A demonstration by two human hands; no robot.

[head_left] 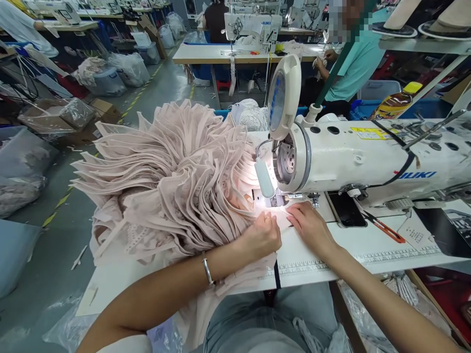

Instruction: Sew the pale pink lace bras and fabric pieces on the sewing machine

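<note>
A white sewing machine (331, 157) stands on the white table, its needle area brightly lit. Just in front of the presser foot, my left hand (264, 234) has its fingers curled and pressed on pale pink fabric (281, 219). My right hand (309, 226) lies on the right edge of that same fabric, fingers stretched toward the needle area, thumb side near my left hand. A big heap of layered pink fabric pieces (176, 171) covers the table left of the machine and reaches under my left forearm.
A phone (346, 210), orange-handled snips (388, 229) and a paper tag (415, 233) lie right of my right hand. A bottle (395, 103) stands behind the machine. Beyond are another sewing table (206, 55) and a person in a teal shirt (364, 68).
</note>
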